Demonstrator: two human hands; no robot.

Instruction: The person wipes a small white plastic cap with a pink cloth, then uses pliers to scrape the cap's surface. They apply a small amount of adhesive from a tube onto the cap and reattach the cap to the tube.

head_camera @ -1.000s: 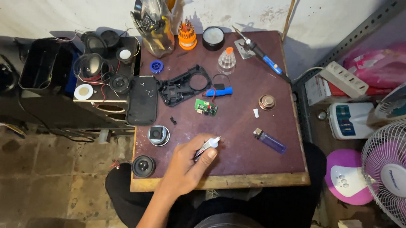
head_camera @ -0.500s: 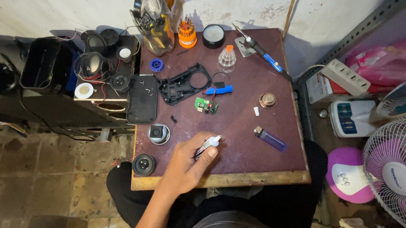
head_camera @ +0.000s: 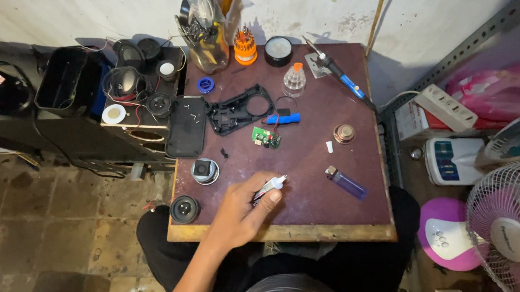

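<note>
White-tipped glue tube [head_camera: 270,186] lies gripped (tip outward) in left hand [head_camera: 240,212].

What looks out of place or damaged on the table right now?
Nothing spilled. The black plastic housing lies opened up, with the green circuit board loose beside it. One small round speaker overhangs the table's front-left edge, near the left hand.

Clear plastic bag [head_camera: 204,23] stuffed with tools at the table's back-left corner; a pink bag [head_camera: 502,90] on the shelf right of the table.
</note>
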